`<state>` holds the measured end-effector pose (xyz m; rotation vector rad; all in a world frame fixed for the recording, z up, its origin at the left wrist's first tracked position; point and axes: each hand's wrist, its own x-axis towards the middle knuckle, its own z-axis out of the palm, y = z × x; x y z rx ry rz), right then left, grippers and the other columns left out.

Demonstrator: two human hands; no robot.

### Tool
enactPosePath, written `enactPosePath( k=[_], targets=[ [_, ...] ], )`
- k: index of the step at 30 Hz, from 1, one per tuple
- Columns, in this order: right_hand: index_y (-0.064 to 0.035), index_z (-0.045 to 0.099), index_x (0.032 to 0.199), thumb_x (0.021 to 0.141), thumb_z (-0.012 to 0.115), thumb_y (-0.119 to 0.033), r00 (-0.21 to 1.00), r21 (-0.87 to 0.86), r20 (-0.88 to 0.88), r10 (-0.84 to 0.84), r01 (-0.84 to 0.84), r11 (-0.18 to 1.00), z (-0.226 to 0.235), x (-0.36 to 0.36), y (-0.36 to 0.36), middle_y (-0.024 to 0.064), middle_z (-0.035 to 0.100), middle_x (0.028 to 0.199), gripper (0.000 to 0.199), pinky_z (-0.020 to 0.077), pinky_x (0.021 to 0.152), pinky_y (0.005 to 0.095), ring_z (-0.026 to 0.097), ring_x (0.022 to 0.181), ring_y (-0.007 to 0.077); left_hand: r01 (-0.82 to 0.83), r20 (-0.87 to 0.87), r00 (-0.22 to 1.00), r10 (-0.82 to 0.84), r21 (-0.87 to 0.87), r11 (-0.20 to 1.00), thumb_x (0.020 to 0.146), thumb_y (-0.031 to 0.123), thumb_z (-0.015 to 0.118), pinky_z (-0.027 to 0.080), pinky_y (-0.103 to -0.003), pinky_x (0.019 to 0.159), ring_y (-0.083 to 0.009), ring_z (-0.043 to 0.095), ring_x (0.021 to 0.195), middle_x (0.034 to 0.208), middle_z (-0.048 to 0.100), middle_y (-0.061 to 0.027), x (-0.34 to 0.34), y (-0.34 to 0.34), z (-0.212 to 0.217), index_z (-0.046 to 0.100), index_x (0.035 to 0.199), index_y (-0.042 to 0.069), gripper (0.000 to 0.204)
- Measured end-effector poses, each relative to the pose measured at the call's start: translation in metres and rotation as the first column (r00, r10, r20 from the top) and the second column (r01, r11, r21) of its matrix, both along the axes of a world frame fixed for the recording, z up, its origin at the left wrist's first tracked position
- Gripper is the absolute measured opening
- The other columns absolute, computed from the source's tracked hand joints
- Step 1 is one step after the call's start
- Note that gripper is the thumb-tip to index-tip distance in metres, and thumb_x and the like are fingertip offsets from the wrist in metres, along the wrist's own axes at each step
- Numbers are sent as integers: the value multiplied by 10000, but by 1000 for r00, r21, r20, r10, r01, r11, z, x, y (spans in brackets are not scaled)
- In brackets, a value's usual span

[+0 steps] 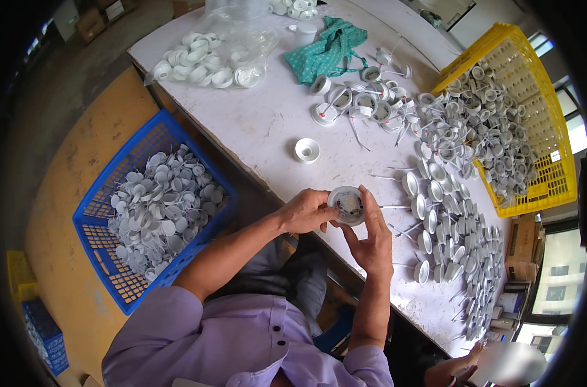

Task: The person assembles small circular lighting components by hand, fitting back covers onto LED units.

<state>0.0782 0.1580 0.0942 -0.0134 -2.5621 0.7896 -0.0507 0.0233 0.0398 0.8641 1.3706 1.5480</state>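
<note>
Between my hands, near the table's front edge, is a round white LED lamp housing (pixel 346 198) with a small circuit board showing inside. My left hand (pixel 304 211) pinches its left side, with the thumb at the rim. On the right side, the fingers and thumb of my right hand (pixel 372 240) close round it. A white lamp cup (pixel 307 150) with a hole in its middle sits alone on the table beyond my hands. Rows of white lamp housings (pixel 429 222) with thin wires stand to the right. Several open housings (pixel 364 103) with boards lie in a pile farther back.
A yellow crate (pixel 551 122) full of lamp parts lies tipped at the far right. At my left stands a blue crate (pixel 93 255) heaped with white parts. A clear bag (pixel 258 48) of white rings and a teal cloth (pixel 329 51) lie at the back. Another person's hand (pixel 467 362) shows at lower right.
</note>
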Motion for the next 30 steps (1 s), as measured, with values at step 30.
enactPosePath(
  k=[30],
  targets=[
    [-95,349,1426,695,766,-3,996,-69,58,63,-59,996,-29,-28,-46,223,497,1318,847,502,915,387,552,1155,360,-380,0,925,381,32,924,886,103,498,514,-278,547,-146,646,639,794,661,-117,4,-38,-42,580,964,-49,189]
  ],
)
